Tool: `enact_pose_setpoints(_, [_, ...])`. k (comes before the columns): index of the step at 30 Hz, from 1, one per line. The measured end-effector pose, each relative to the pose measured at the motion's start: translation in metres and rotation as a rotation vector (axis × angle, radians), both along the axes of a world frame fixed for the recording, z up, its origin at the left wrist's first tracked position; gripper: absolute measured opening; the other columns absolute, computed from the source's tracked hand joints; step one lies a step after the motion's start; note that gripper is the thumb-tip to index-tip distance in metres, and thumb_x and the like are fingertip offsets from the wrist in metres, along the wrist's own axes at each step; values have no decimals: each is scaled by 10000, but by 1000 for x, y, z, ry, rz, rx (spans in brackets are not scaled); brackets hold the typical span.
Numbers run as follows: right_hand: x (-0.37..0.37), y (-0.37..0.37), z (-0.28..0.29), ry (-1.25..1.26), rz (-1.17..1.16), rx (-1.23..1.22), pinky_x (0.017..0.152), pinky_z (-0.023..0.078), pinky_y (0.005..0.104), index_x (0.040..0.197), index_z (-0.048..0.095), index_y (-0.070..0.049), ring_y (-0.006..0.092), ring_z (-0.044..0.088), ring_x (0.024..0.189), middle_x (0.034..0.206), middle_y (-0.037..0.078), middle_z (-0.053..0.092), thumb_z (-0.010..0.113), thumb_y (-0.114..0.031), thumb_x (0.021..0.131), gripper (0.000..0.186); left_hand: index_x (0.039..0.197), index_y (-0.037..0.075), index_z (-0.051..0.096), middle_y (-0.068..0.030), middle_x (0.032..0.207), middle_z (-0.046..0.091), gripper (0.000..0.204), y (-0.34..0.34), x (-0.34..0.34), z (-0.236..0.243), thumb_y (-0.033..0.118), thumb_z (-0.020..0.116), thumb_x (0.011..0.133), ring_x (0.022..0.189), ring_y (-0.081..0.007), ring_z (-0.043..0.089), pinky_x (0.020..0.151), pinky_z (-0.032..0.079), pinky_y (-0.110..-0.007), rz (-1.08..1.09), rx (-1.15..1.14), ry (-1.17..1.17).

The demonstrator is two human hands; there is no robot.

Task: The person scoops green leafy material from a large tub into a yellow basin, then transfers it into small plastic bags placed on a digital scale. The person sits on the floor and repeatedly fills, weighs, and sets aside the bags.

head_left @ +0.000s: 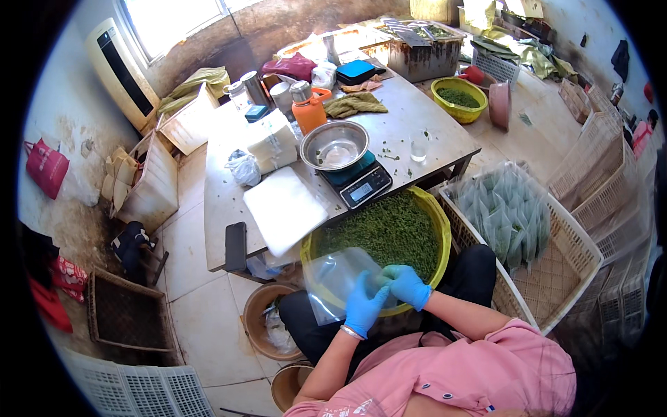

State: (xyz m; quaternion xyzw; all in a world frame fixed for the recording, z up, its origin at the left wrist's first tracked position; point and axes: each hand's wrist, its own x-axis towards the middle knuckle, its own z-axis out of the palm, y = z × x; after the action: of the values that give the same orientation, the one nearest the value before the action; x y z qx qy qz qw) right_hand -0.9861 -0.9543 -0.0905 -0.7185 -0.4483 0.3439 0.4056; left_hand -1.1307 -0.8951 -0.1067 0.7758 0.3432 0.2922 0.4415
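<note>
Bag (337, 279), clear and flat, is hanging over the near left part of a yellow basin (443, 240) filled with green plant pieces (389, 229); the left hand (365, 307) and right hand (408, 285), both blue-gloved, are pinching its right-hand edge close together. Beyond the basin, a black scale (368, 187) is bearing a steel bowl (337, 154) on the counter (431, 125), beside a white stack of plastic sheets (285, 208). To the right, a cream crate (573, 247) is holding filled bags (504, 212)

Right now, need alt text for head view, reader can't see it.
Blue-gloved left hand and right hand hold a clear plastic bag over a yellow basin of small green pieces. Beyond, a steel bowl sits on a digital scale on a table; at right, a crate holds bags.
</note>
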Motion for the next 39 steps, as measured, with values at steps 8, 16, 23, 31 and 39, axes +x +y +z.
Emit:
enact_pose_setpoints(8, [11, -9, -8, 31, 94, -116, 720, 501, 393, 979, 662, -32, 331, 649, 806, 890, 202, 658, 650, -357, 795, 373, 1296, 74, 453, -238, 953, 650, 544, 1, 4, 21, 201, 579, 782, 870, -396, 637, 746, 508, -459, -287, -124, 337])
enact_pose_setpoints(16, [-1, -10, 5, -57, -72, 93, 736, 502, 402, 920, 657, -65, 362, 637, 807, 867, 181, 663, 609, -295, 818, 255, 1274, 103, 508, -232, 902, 655, 503, -7, 6, 33, 216, 567, 787, 838, -401, 640, 739, 511, -469, 27, 15, 450])
enact_pose_setpoints(23, [10, -8, 5, -78, 43, -142, 679, 500, 442, 869, 674, -53, 376, 630, 754, 809, 212, 646, 564, -346, 828, 316, 1107, 92, 648, -191, 898, 669, 309, 11, -7, 1, 203, 548, 836, 776, -390, 642, 699, 510, -467, 21, 41, 281])
enact_pose_setpoints(31, [-1, -25, 37, -341, 8, 188, 752, 500, 423, 1018, 625, -54, 359, 620, 861, 963, 177, 640, 642, -282, 767, 340, 1390, 211, 421, -221, 675, 605, 582, 0, -22, 38, 105, 532, 828, 602, -412, 595, 558, 471, -486, -36, 179, 299])
enact_pose_setpoints(39, [-15, -43, 87, -1049, 623, 452, 890, 442, 378, 990, 616, -30, 261, 581, 936, 982, 109, 607, 559, -178, 797, 250, 1365, 212, 456, -210, 671, 602, 549, 4, -29, 78, 101, 519, 831, 601, -386, 600, 554, 473, -468, -43, 201, 411])
